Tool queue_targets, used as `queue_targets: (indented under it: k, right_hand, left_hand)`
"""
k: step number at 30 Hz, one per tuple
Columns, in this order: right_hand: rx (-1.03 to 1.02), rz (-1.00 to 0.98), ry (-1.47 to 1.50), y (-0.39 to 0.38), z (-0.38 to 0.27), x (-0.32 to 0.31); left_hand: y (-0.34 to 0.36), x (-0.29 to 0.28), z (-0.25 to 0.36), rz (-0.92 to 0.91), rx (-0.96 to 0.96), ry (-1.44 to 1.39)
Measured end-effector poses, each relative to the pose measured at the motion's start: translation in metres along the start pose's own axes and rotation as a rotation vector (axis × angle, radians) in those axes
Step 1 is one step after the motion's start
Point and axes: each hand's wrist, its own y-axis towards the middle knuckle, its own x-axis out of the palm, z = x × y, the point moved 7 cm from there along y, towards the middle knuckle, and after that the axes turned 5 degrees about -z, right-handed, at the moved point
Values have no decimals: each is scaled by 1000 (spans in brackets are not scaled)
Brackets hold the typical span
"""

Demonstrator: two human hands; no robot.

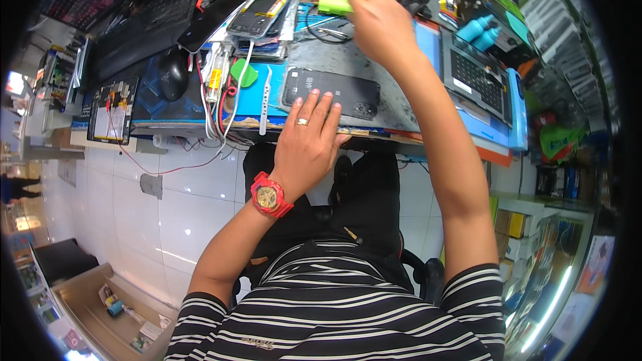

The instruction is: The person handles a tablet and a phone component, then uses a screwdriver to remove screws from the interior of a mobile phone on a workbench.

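Observation:
A dark phone (341,91) with a cluster of camera lenses at one corner lies back side up near the bench's front edge. My left hand (311,124) rests on its near edge, fingers stretched out flat; a ring and a red watch (269,195) are on this arm. Toward the back of the bench reaches my right hand (381,20), next to a lime-green cylindrical thing (334,5). Its fingers are blurred and partly hidden, so I cannot make out a hold. A white slotted strip tool (265,100) lies left of the phone.
An opened phone (264,10) tops a stack with a white cable. Left are a black mouse (173,74), a keyboard (144,30) and an exposed device (114,110) with wires. A laptop part with keys (476,79) and light-blue bottles (475,29) stand right.

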Motion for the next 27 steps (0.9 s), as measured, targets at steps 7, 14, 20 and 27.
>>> queue_targets:
  k: [7, 14, 20, 27]
  right_hand:
    - [-61, -248, -29, 41, 8, 57]
    - [-109, -130, -153, 24, 2, 17]
    - [102, -169, -116, -4, 16, -22]
    - [461, -159, 523, -80, 36, -51]
  left_hand:
    - [-1, 3, -3, 57, 18, -24]
    - [3, 1, -4, 52, 18, -43]
    - [13, 1, -1, 59, -8, -76]
    - [20, -3, 6, 67, -18, -22]
